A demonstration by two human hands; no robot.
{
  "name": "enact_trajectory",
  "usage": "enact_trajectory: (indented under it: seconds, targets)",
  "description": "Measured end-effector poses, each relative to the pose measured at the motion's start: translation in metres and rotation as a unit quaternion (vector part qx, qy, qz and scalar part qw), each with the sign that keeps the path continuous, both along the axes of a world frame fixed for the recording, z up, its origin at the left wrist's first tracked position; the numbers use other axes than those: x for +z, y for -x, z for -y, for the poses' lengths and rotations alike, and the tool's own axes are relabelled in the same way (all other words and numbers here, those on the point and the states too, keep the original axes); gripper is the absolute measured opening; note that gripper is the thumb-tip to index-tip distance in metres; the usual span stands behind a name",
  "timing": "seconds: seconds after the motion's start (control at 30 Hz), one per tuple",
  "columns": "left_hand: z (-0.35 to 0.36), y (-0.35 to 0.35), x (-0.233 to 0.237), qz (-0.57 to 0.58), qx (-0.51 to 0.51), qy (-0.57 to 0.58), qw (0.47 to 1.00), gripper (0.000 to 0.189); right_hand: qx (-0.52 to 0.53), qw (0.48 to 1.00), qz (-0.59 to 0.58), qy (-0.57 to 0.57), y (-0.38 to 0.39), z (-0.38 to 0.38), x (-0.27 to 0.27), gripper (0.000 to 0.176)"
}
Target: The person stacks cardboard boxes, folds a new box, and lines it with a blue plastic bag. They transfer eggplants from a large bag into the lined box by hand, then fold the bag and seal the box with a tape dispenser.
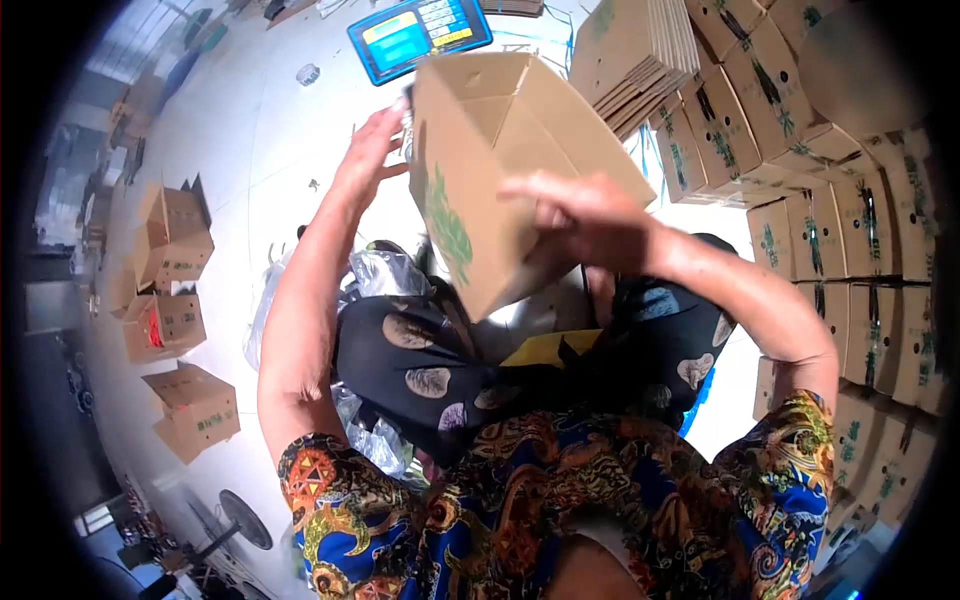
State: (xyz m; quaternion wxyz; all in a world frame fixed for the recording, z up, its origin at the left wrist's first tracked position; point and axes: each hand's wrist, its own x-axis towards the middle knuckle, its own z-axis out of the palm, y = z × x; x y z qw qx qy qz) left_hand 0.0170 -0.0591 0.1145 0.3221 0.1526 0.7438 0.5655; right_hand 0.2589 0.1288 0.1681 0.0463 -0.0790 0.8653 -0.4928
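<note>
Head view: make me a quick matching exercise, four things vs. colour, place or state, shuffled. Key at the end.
Things
1. Held cardboard box
2. Display panel
3. Clear plastic bag
4. Printed cartons

Descriptions
A. Stacked in rows along the right side of the view
B. Open, its inside showing
C. Blue-framed, with yellow areas
D. Beside the person's left leg

Pairs: 1-B, 2-C, 3-D, 4-A

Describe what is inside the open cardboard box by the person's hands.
Inside the cardboard box, only bare brown walls show. The right hand covers part of it; what lies behind cannot be seen.
</note>
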Motion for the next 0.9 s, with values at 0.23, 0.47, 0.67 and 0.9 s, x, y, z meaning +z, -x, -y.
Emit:
enact_trajectory:
  seconds: [0.23,0.47,0.67,0.9]
  targets:
    - [-0.004,-0.017,0.008,0.015,-0.024,0.059,0.998,0.094,0.183,0.946,-0.059,-0.263,0.000,0.075,-0.030,0.055]
    - [0.019,-0.011,-0.007,0.013,0.060,0.092,0.994,0.045,-0.142,0.935,-0.174,-0.274,0.023,0.006,-0.025,0.086]
    - [0.016,-0.015,-0.054,-0.158,0.013,0.066,0.985,0.041,-0.313,0.917,0.235,0.079,0.066,-0.023,-0.071,0.057]
    - [0.038,-0.011,-0.066,-0.005,0.053,-0.079,0.995,0.041,-0.322,0.845,0.254,0.343,0.046,-0.070,-0.103,0.043]
